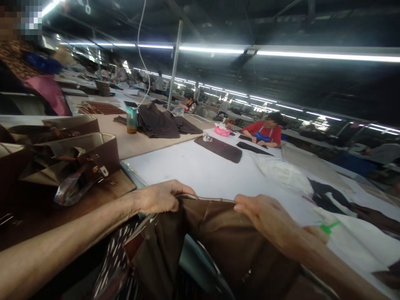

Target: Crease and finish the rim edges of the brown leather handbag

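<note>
A brown bag (225, 225) hangs in front of me at the table's near edge, its lining showing and a pale edge running along its top. My left hand (162, 196) pinches that top edge on the left side. On the right, my right hand (265, 212) grips the same edge between thumb and fingers, the thumb partly hidden. Between the hands the edge is drawn out fairly straight. Inside the bag's folds a grey-green piece (200, 262) shows. The lower part of the bag runs out of view.
Brown handbags (103, 154) with metal clasps stand at the left. A dark brown panel (218, 149) lies on the white table (175, 166). Further off are a jar (131, 121), dark cloth (158, 121), a pink basket (222, 131) and a seated co-worker in red (275, 133). A green-capped bottle (325, 229) stands right.
</note>
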A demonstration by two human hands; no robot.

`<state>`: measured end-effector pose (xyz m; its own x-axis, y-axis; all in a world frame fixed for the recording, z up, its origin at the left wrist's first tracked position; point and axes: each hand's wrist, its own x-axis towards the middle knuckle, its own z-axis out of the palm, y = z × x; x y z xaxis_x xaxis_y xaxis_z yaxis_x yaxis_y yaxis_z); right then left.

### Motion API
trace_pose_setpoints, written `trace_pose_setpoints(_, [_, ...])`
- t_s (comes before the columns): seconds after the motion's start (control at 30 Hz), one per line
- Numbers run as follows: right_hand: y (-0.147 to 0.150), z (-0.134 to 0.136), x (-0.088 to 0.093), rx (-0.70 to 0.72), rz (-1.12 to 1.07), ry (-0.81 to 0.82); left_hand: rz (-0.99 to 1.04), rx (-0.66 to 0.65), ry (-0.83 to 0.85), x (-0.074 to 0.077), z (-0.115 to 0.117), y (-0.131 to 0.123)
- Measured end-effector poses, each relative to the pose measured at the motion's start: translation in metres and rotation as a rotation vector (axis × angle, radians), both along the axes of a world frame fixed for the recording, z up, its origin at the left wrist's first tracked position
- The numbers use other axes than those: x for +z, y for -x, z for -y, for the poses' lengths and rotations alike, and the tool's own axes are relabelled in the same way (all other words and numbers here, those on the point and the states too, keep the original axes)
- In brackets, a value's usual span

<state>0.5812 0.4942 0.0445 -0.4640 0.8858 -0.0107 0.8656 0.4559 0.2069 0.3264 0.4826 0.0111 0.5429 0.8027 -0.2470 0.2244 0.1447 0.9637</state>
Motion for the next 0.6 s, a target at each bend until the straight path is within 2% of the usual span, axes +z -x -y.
trace_pose_setpoints(0.07, [-0.006,-0.006,0.022,-0.008,0.023,-0.067,-0.012,-0.042,-0.061,0.021,-0.012,-0.004])
trace_pose_setpoints(0.13, [-0.014,-0.013,0.025,-0.012,0.049,-0.129,-0.024,-0.083,-0.114,0.025,-0.027,-0.011])
trace_pose_setpoints(0.2, [-0.025,-0.019,0.007,-0.005,0.057,-0.165,-0.039,-0.126,-0.139,0.011,-0.042,-0.02])
trace_pose_setpoints(0.33, [-0.055,-0.025,-0.057,0.032,-0.086,-0.22,-0.13,-0.16,-0.174,-0.027,-0.064,-0.038])
trace_pose_setpoints(0.4, [-0.067,-0.025,-0.078,0.072,-0.145,-0.293,-0.147,-0.179,-0.205,-0.035,-0.067,-0.046])
trace_pose_setpoints(0.5, [-0.07,-0.022,-0.086,0.114,-0.117,-0.404,-0.15,-0.174,-0.21,-0.033,-0.066,-0.057])
trace_pose_setpoints(0.6, [-0.054,-0.018,-0.08,0.035,-0.04,-0.473,-0.119,-0.142,-0.211,-0.031,-0.062,-0.065])
